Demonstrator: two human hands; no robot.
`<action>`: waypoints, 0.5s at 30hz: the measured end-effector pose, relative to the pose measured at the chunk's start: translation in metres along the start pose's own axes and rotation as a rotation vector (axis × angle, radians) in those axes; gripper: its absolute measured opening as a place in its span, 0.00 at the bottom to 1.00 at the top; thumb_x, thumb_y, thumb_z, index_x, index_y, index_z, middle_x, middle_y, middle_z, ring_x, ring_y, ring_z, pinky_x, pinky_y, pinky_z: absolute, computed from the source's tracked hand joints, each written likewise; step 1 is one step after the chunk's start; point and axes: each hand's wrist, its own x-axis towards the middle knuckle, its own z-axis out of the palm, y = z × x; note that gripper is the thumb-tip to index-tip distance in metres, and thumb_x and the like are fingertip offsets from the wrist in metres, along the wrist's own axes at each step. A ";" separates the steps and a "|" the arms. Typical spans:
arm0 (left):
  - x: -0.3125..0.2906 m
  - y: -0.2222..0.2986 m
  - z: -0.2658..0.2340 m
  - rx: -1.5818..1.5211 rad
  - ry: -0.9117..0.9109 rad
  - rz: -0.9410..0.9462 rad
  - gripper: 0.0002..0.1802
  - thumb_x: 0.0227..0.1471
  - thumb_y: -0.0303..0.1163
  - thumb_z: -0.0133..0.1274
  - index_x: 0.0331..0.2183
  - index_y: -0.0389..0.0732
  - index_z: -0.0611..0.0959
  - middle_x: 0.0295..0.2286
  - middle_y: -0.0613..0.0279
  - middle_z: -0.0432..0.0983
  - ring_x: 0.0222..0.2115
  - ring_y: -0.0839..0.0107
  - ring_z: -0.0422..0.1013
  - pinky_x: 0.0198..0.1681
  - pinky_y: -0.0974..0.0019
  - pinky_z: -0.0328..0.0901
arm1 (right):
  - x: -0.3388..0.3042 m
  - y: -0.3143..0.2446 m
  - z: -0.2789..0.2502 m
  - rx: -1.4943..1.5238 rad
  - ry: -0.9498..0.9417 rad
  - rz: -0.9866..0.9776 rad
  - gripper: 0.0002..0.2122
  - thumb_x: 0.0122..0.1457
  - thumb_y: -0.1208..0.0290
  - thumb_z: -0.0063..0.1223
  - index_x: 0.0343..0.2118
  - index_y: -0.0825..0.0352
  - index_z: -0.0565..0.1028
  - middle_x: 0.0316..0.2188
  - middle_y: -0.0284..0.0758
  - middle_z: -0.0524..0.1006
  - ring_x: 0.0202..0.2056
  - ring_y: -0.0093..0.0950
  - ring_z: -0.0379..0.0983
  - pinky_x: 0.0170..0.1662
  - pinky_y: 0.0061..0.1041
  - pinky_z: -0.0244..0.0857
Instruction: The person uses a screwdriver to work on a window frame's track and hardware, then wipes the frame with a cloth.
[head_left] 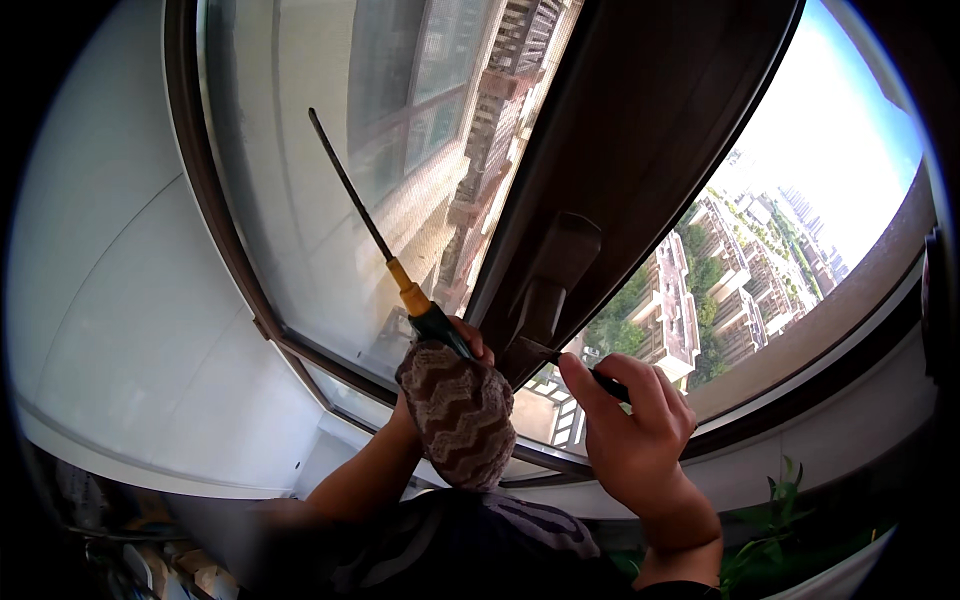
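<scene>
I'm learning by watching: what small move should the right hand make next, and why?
Probably steady the right hand so the thin tool meets the lower end of the window handle: the tool's tip points there, but contact is unclear.

SUPPORT: dark brown window frame | FIXED ON IT: brown window handle, lengthwise along it

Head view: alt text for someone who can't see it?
The right hand holds a slim tool, its metal tip near a dark window handle, contact unclear. The left hand holds a long green and yellow tool, plus a zigzag cloth. Buildings show outside.
</scene>
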 end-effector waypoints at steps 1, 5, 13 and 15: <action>-0.001 0.000 0.001 -0.007 0.001 0.001 0.13 0.48 0.35 0.50 0.33 0.38 0.68 0.28 0.58 0.65 0.33 0.65 0.66 0.35 0.65 0.66 | 0.002 -0.001 -0.004 -0.003 -0.005 -0.002 0.15 0.37 0.75 0.57 0.33 0.59 0.78 0.24 0.28 0.66 0.18 0.20 0.62 0.19 0.18 0.55; -0.001 -0.001 0.002 -0.060 0.019 -0.012 0.14 0.49 0.36 0.50 0.33 0.38 0.68 0.29 0.58 0.65 0.33 0.65 0.66 0.35 0.65 0.66 | 0.006 -0.003 -0.008 -0.022 -0.115 -0.053 0.17 0.36 0.76 0.55 0.35 0.60 0.77 0.24 0.28 0.65 0.18 0.19 0.62 0.19 0.18 0.54; -0.002 -0.001 -0.001 -0.061 0.011 -0.001 0.15 0.49 0.38 0.48 0.34 0.37 0.68 0.29 0.58 0.66 0.33 0.65 0.66 0.36 0.64 0.65 | 0.016 -0.004 -0.019 -0.081 -0.131 -0.082 0.18 0.36 0.76 0.54 0.36 0.60 0.77 0.24 0.28 0.65 0.18 0.20 0.62 0.19 0.18 0.56; -0.002 -0.003 -0.002 -0.042 -0.003 -0.001 0.15 0.50 0.37 0.48 0.34 0.37 0.68 0.29 0.57 0.66 0.33 0.65 0.66 0.36 0.64 0.65 | 0.016 -0.005 -0.021 -0.092 -0.118 -0.065 0.18 0.36 0.76 0.54 0.36 0.60 0.77 0.24 0.28 0.65 0.19 0.20 0.62 0.19 0.18 0.55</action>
